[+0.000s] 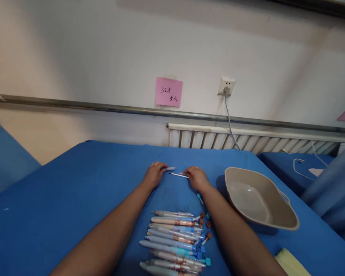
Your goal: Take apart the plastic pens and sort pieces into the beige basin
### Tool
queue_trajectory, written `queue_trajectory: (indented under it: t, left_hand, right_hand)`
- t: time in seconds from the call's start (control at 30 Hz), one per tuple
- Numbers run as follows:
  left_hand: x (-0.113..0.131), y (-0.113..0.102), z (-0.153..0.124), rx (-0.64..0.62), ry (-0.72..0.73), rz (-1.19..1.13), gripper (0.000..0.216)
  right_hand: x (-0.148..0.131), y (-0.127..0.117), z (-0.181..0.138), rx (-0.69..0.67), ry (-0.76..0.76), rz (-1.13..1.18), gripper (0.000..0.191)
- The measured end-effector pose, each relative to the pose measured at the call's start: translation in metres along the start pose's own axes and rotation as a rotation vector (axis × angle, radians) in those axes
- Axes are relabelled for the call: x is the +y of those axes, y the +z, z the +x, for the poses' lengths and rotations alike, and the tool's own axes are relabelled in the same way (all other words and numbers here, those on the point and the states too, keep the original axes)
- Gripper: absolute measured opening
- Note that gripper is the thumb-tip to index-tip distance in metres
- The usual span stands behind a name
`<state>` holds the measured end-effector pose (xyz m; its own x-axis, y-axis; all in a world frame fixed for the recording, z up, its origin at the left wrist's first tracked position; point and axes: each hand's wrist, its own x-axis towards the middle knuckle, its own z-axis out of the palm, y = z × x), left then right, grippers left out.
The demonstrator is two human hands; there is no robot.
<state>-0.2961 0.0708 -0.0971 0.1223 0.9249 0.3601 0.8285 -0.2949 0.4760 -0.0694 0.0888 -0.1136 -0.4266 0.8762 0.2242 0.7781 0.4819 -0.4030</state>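
Note:
Near the far side of the blue-covered table [83,199], my left hand [154,175] is closed on a pale, slim pen barrel [170,168]. Across a small gap, my right hand [196,178] pinches a thin white pen refill [178,175], its dark tip pointing left toward the barrel. A small pinkish piece shows at my right fingertips, too small to name. Closer to me, between my forearms, several pens [172,237] lie side by side in a column, in grey, peach, blue and clear tones. Small brown and blue block-shaped pieces [208,235] lie around their right ends.
A beige plastic basin [263,218] stands on the right of the table. Something yellow-green [291,262] lies at the lower right. Behind are a radiator [212,138], a metal rail [115,108], a pink note [169,92] and a socket [226,86] with a plugged-in cable.

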Motion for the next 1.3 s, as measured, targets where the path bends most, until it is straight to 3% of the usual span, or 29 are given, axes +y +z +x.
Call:
queue_trajectory:
  t: [0.17, 0.37, 0.5, 0.63, 0.77, 1.03, 1.17, 1.3]
  left_hand:
    - [-0.006, 0.007, 0.005, -0.083, 0.045, -0.077, 0.021]
    - [-0.003, -0.005, -0.014, 0.025, -0.082, -0.145, 0.035]
    - [0.012, -0.016, -0.048, 0.019, -0.139, -0.212, 0.036]
    - [0.030, -0.023, -0.087, -0.100, -0.193, -0.404, 0.036]
    - [0.043, -0.028, -0.105, -0.241, -0.235, -0.505, 0.035]
    - [0.045, -0.042, -0.094, -0.523, -0.137, -0.500, 0.034]
    - [0.044, -0.043, -0.094, -0.557, -0.123, -0.463, 0.033]
    - [0.045, -0.039, -0.095, -0.498, -0.072, -0.384, 0.028]
  right_hand:
    - [0.000, -0.007, -0.004, 0.041, 0.005, 0.040, 0.026]
    - [-0.023, -0.030, -0.026, 0.119, 0.043, 0.164, 0.023]
    - [-0.051, -0.031, -0.067, -0.180, 0.014, 0.389, 0.017]
    - [-0.070, -0.030, -0.096, -0.323, -0.051, 0.295, 0.020]
    - [-0.074, -0.032, -0.095, -0.343, -0.071, 0.200, 0.021]
    - [-0.068, -0.029, -0.083, -0.260, -0.324, 0.067, 0.025]
    - [-0.057, -0.024, -0.079, -0.268, -0.288, 0.084, 0.025]
    - [-0.047, -0.021, -0.077, -0.238, -0.235, 0.135, 0.016]
